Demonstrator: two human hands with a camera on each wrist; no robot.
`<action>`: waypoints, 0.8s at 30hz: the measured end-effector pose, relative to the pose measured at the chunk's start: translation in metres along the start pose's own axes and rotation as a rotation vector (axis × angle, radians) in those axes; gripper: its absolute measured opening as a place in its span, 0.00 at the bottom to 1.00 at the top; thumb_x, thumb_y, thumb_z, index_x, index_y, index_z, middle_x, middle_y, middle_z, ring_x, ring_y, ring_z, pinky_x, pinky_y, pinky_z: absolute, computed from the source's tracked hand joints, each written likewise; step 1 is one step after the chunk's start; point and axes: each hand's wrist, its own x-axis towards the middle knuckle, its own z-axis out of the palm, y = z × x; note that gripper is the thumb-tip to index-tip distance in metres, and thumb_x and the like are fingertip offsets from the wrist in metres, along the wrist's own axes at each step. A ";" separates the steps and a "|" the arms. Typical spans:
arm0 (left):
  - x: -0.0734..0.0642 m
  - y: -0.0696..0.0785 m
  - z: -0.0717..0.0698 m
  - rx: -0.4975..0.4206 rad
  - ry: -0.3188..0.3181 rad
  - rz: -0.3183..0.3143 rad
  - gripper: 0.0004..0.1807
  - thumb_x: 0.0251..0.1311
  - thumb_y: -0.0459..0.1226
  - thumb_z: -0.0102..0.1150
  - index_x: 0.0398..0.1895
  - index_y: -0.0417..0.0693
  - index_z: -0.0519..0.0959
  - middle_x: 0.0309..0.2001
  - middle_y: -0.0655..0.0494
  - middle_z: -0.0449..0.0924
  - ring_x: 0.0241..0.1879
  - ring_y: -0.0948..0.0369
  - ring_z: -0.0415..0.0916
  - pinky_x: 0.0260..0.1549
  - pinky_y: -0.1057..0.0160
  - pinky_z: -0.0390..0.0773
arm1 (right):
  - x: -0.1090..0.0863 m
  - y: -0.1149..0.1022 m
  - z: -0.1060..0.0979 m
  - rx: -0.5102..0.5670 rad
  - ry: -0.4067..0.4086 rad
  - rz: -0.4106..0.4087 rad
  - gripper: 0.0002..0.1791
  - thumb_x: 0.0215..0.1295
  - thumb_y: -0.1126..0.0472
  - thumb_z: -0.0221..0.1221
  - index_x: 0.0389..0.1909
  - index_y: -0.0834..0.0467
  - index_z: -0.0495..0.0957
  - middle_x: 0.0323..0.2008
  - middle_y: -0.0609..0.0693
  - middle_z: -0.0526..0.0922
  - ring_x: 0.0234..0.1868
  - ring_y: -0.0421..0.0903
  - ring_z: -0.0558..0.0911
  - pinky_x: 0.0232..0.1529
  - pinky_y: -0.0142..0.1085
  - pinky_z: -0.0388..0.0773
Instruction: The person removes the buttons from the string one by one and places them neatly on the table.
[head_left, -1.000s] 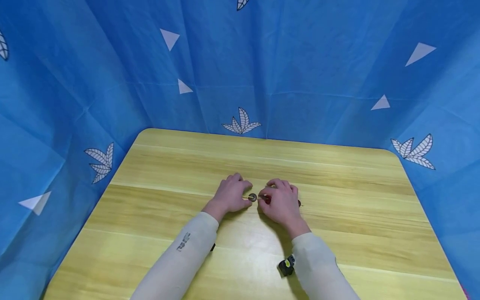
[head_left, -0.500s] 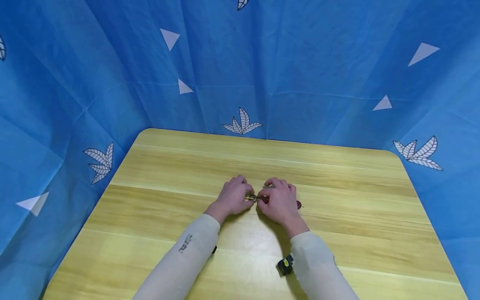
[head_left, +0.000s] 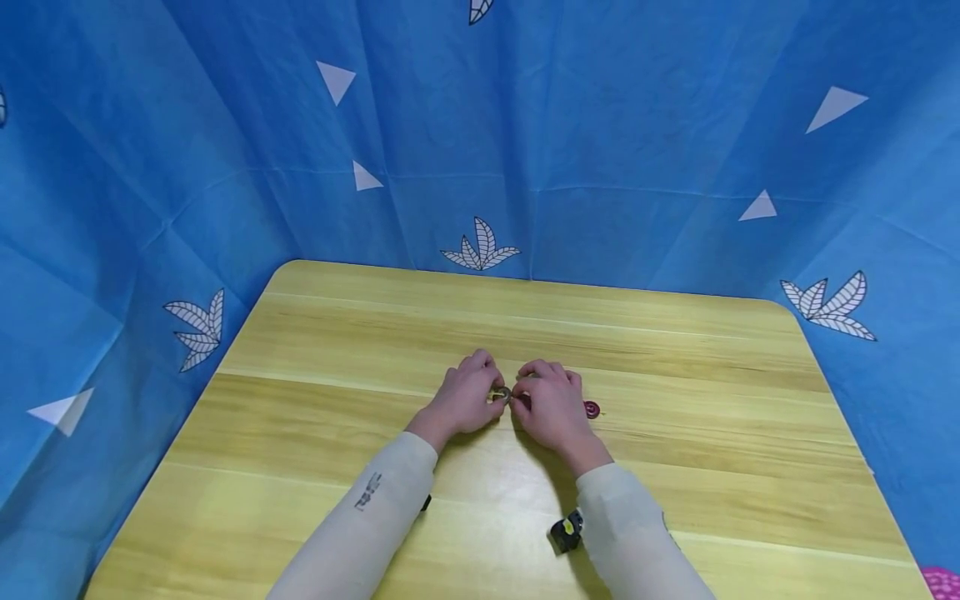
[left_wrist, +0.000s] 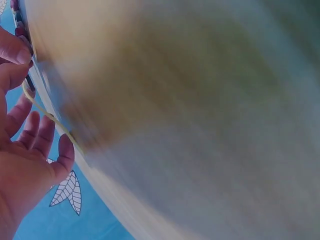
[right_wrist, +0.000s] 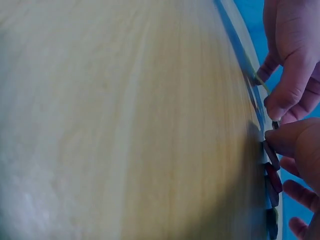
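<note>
In the head view, my left hand [head_left: 467, 397] pinches a round dark button [head_left: 506, 394] between thumb and fingers. A yellow cord [left_wrist: 55, 122] runs through the button and trails under the left fingers in the left wrist view. Close beside it, my right hand [head_left: 553, 407] pinches the cord on the button's other side, thumb and forefinger together, with its other fingers loosely spread. Several dark red and brown buttons [right_wrist: 273, 177] sit in a row along the cord under the right hand. The end one, a dark red button [head_left: 592, 409], shows beyond that hand; the others are mostly hidden from the head view.
The hands work above the middle of a light wood-grain table [head_left: 315, 350]. A blue curtain [head_left: 615, 167] with white leaf prints hangs behind and at the sides. A small black camera [head_left: 566, 532] sits by the right sleeve.
The left thumb and fingers have closed on the dark button. The right hand has shifted slightly left, and more of the end red button now shows.
</note>
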 end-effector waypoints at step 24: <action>-0.006 -0.001 -0.006 -0.086 0.136 0.043 0.12 0.63 0.44 0.67 0.43 0.48 0.82 0.48 0.57 0.70 0.48 0.58 0.69 0.46 0.54 0.69 | -0.001 -0.004 -0.005 0.073 0.045 0.036 0.03 0.64 0.57 0.68 0.32 0.50 0.87 0.50 0.47 0.80 0.54 0.54 0.75 0.54 0.59 0.63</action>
